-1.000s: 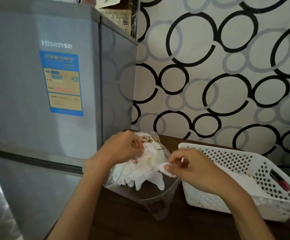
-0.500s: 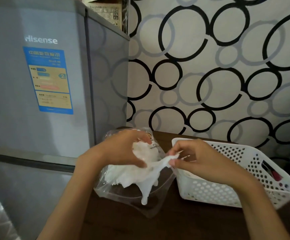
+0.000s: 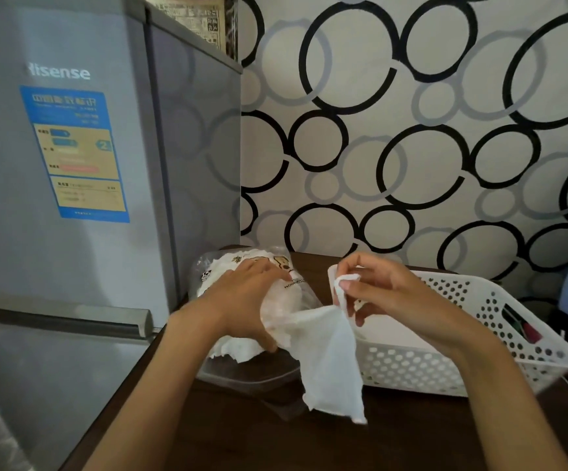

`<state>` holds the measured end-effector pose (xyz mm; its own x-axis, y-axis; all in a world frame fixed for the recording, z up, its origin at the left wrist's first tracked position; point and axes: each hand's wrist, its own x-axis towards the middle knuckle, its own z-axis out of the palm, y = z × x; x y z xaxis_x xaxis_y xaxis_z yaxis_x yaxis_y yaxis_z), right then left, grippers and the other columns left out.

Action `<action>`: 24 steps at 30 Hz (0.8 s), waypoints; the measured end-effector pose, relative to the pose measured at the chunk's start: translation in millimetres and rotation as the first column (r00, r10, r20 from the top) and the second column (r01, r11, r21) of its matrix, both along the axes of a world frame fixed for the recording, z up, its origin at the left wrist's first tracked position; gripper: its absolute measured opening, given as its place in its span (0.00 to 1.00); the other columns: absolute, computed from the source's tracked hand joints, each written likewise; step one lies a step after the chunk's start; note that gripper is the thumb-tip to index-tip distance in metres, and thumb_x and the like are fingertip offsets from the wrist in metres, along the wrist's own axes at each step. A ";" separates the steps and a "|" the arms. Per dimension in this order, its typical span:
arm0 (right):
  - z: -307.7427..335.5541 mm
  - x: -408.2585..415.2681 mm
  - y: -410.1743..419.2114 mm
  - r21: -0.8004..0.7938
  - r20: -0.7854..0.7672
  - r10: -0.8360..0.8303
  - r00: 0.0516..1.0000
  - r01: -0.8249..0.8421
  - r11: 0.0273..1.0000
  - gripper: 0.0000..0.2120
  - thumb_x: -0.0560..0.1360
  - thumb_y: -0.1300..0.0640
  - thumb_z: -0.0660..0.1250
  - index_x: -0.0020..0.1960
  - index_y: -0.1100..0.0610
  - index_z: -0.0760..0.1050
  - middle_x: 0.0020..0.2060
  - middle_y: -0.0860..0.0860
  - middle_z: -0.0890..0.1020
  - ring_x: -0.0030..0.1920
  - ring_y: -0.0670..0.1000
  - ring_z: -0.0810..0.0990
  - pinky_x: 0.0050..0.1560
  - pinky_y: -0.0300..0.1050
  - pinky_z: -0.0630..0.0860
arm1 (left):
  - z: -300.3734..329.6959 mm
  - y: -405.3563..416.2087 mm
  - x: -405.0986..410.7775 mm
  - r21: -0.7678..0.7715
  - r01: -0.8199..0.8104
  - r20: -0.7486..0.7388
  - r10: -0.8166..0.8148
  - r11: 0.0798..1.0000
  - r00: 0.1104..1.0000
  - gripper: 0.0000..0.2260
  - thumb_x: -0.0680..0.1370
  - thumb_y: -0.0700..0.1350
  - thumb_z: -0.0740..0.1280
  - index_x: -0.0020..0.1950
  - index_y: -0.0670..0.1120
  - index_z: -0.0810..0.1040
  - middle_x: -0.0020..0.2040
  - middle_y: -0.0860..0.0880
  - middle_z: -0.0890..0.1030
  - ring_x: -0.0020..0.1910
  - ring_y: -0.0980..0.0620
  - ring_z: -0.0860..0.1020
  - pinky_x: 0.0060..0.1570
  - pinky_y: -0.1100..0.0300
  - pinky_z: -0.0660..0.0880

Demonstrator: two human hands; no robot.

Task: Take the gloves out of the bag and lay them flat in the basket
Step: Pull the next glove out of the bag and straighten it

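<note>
A grey refrigerator (image 3: 72, 198) is seen standing against the left edge of the dark wooden table (image 3: 241, 436), with ring-patterned wallpaper behind. At the table's right side, toward its back edge, a white perforated basket (image 3: 500, 321) is set, and something pale and flat is already visible on its floor, though what it is cannot be told. Just left of the basket, near the back left corner of the table, the clear plastic bag (image 3: 241, 372) is found, with a bundle of white gloves packed inside it. The bag is pressed down and gripped by the left hand (image 3: 241, 307), the fingers curled over its top. One glove (image 3: 326, 355) is drawn partly out of the bag's mouth; its cuff is pinched between the thumb and fingertips of the right hand (image 3: 387, 297), and it hangs with its long axis running down from that pinch, the lower end dangling above the table in front of the basket's near left corner. The basket lies directly right of the pinch, so the right hand is judged the nearer one for carrying the glove over the rim and spreading it flat.
</note>
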<state>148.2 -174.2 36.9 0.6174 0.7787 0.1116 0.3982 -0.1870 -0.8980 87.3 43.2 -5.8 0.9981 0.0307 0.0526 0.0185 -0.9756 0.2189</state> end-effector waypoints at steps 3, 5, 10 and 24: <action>-6.3 5.4 6.7 0.046 0.033 -0.155 0.987 0.154 0.987 0.05 0.77 0.57 0.65 0.46 0.50 0.79 0.40 0.46 0.81 0.36 0.43 0.78 0.36 0.35 0.74 | 11.9 -4.0 -6.4 -0.121 0.103 -0.027 -0.107 0.987 0.994 0.43 0.63 0.64 0.76 0.74 0.62 0.58 0.75 0.61 0.58 0.74 0.57 0.55 0.74 0.51 0.55; -7.3 3.3 13.5 0.122 0.025 -0.236 0.972 0.231 0.965 0.07 0.76 0.56 0.67 0.44 0.46 0.81 0.38 0.46 0.80 0.34 0.41 0.76 0.35 0.35 0.72 | 16.7 -14.4 -4.2 -0.210 0.159 0.153 -0.128 0.965 0.980 0.28 0.68 0.63 0.73 0.66 0.60 0.72 0.65 0.62 0.72 0.64 0.62 0.69 0.67 0.56 0.67; 2.9 -3.6 8.4 -0.009 0.021 -0.158 0.987 0.158 0.987 0.14 0.72 0.48 0.70 0.54 0.37 0.70 0.53 0.39 0.78 0.50 0.37 0.78 0.42 0.32 0.74 | 21.9 -30.9 2.4 -0.404 0.163 0.337 -0.020 0.900 0.941 0.05 0.75 0.51 0.69 0.45 0.52 0.84 0.41 0.58 0.83 0.42 0.62 0.80 0.50 0.52 0.78; 16.9 3.5 -11.4 0.345 -0.210 -0.337 0.918 0.392 0.853 0.04 0.73 0.56 0.68 0.46 0.53 0.81 0.38 0.47 0.84 0.40 0.44 0.81 0.44 0.37 0.76 | 50.6 -38.4 -12.7 -0.816 0.187 0.303 0.129 0.547 0.944 0.06 0.74 0.46 0.71 0.45 0.44 0.83 0.39 0.50 0.86 0.39 0.54 0.84 0.38 0.65 0.79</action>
